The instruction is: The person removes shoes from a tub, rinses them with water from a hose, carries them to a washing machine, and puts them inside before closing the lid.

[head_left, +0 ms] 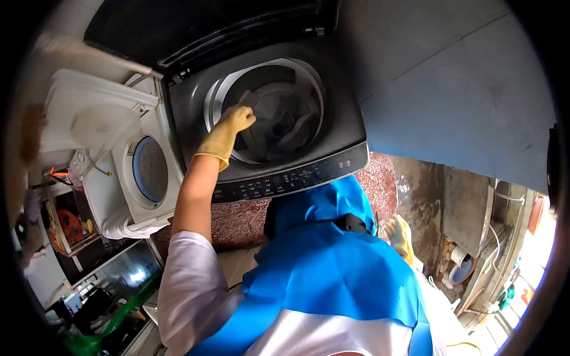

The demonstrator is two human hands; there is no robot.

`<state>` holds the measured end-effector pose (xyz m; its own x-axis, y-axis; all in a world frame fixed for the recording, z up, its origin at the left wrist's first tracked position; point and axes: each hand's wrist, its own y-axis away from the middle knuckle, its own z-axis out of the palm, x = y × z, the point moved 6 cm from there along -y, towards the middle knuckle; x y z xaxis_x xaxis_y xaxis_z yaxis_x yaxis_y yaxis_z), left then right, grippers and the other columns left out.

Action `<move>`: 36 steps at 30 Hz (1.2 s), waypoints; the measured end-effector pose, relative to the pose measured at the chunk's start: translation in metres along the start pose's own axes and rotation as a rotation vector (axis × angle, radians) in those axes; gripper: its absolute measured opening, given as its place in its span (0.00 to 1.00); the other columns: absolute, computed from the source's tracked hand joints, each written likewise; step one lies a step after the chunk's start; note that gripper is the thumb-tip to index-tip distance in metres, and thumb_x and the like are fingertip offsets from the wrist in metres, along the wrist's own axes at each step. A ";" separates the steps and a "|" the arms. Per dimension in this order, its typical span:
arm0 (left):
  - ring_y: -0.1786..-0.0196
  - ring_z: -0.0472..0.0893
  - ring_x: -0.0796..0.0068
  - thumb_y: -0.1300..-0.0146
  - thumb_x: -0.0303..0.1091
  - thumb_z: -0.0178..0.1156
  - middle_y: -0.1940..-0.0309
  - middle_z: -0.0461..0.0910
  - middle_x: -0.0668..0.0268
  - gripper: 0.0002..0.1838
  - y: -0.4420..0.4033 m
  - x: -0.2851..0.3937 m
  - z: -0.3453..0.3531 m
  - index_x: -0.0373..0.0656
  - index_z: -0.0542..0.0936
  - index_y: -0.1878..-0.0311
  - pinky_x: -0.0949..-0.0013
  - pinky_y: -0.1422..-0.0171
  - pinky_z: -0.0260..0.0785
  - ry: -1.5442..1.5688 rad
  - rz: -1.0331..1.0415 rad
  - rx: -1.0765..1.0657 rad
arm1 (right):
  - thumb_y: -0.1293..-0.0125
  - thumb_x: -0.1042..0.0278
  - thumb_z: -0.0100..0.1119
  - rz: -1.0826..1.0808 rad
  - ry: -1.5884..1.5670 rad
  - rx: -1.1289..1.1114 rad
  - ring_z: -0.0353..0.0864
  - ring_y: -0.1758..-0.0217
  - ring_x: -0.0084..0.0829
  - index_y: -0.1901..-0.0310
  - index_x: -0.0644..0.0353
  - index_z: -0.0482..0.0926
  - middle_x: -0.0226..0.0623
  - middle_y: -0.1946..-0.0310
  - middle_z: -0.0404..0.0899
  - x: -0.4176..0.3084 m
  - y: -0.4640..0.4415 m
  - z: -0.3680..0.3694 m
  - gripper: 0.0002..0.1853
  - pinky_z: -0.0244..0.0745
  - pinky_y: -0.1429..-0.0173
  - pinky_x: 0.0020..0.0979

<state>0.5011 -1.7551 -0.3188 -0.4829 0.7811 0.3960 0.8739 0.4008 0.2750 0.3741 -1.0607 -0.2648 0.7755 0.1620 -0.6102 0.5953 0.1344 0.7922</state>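
My left hand (pixel 240 118), in a yellow rubber glove, reaches over the open tub of a dark top-loading washing machine (pixel 184 118). Its fingers are curled into a fist. A pale, blurred shape shows just above the knuckles, and I cannot make out what the fist holds. Inside the tub (pixel 279 118) it is dark grey and smeared, with lighter streaks. The machine's black lid (pixel 237 26) is raised at the back. My right hand (pixel 401 237), also gloved, hangs low beside the blue apron (pixel 338 267), its fingers loosely apart with nothing seen in them.
An opened white washing machine (pixel 151 172) stands at the left, with a white cloth (pixel 133 226) at its front edge. A large grey panel (pixel 457 101) borders the right side. Reddish speckled floor (pixel 380 184) shows in front. Clutter and green plastic (pixel 119 320) lie lower left.
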 end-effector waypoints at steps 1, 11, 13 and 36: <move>0.48 0.86 0.47 0.36 0.44 0.64 0.54 0.87 0.49 0.15 -0.001 -0.009 0.025 0.45 0.89 0.55 0.50 0.43 0.78 -0.040 -0.096 -0.148 | 0.21 0.50 0.60 -0.017 0.061 0.008 0.78 0.54 0.21 0.53 0.52 0.76 0.24 0.63 0.74 0.001 0.003 0.003 0.14 0.75 0.45 0.25; 0.43 0.85 0.50 0.32 0.40 0.61 0.46 0.86 0.53 0.15 -0.035 -0.015 0.229 0.46 0.87 0.47 0.53 0.39 0.78 -0.128 0.028 -0.470 | 0.20 0.50 0.59 0.025 0.431 0.218 0.79 0.47 0.28 0.36 0.65 0.75 0.36 0.48 0.80 0.011 0.098 0.088 0.26 0.77 0.40 0.30; 0.43 0.85 0.51 0.31 0.39 0.60 0.45 0.86 0.54 0.15 -0.056 0.004 0.252 0.47 0.86 0.45 0.54 0.39 0.78 -0.194 0.080 -0.400 | 0.21 0.49 0.61 0.143 0.481 0.311 0.79 0.48 0.28 0.34 0.65 0.73 0.37 0.47 0.79 0.060 0.094 0.054 0.28 0.77 0.40 0.32; 0.43 0.87 0.55 0.27 0.35 0.56 0.46 0.88 0.58 0.12 -0.090 -0.092 0.210 0.48 0.88 0.49 0.58 0.42 0.78 -0.456 0.049 -0.341 | 0.24 0.47 0.64 0.225 0.428 0.221 0.79 0.38 0.37 0.31 0.67 0.71 0.46 0.39 0.77 0.045 0.058 0.098 0.33 0.75 0.33 0.37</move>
<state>0.4783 -1.7622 -0.5641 -0.3031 0.9528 0.0183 0.7909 0.2408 0.5626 0.4647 -1.1417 -0.2455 0.7616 0.5538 -0.3364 0.4898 -0.1520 0.8585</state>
